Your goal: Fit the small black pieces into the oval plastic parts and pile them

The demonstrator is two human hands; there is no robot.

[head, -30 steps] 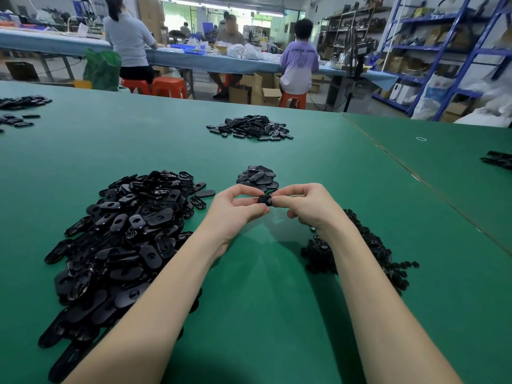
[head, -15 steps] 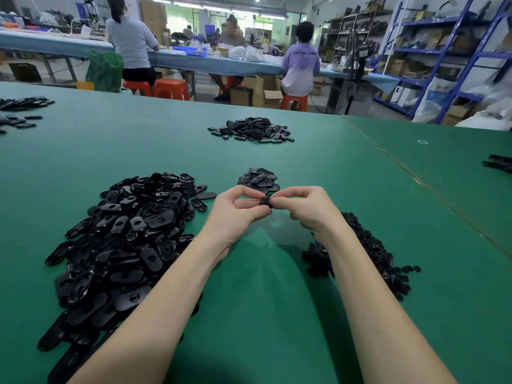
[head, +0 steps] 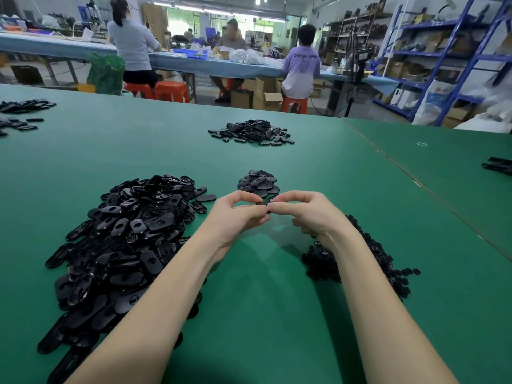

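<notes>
While both hands (head: 273,210) pinch the oval (head: 263,203), apparently lying crosswise, the pile (head: 259,182) sits just beyond.

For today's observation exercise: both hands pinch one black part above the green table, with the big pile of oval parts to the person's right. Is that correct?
Not quite. The head view shows the big pile of oval parts on the person's left; the small black pieces lie to the right. The left hand and right hand do pinch one black part above the green table.

I see bright overhead ceiling lights (head: 260,0), soft shadows beneath the forearms, wide-angle bowing at edges, a blurred background.
</notes>
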